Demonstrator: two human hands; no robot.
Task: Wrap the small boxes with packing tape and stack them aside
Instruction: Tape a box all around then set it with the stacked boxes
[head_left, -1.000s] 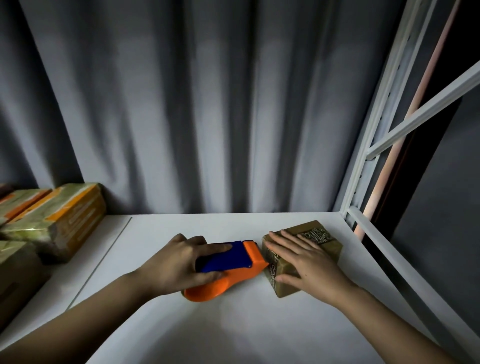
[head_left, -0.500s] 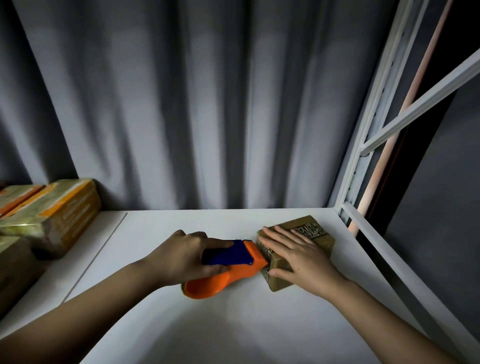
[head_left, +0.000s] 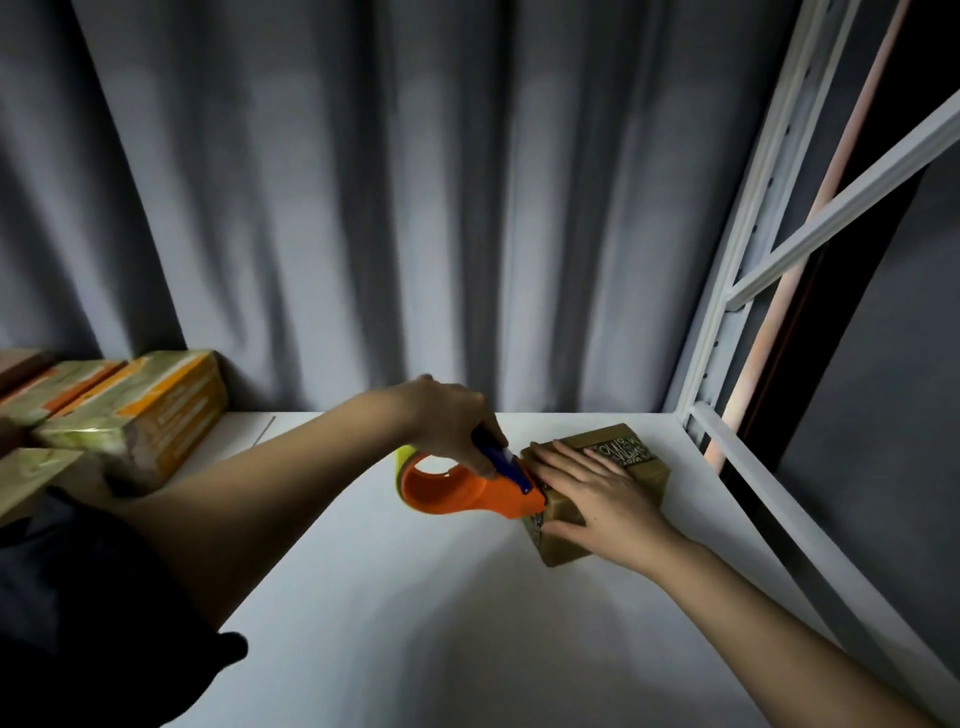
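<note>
A small brown box with a dark printed label lies on the white table towards the right. My right hand rests flat on its top, fingers straight and spread. My left hand grips the blue handle of an orange tape dispenser, raised on edge with its nose against the box's left end. A bit of yellowish tape roll shows behind the dispenser.
Several taped boxes with orange markings are stacked at the left edge of the table. A grey curtain hangs behind. A white metal frame runs along the table's right side.
My left hand has lifted and tilted the dispenser from lying flat to standing on edge, its nose now up at the box's top left end. My right hand stays on the box.
</note>
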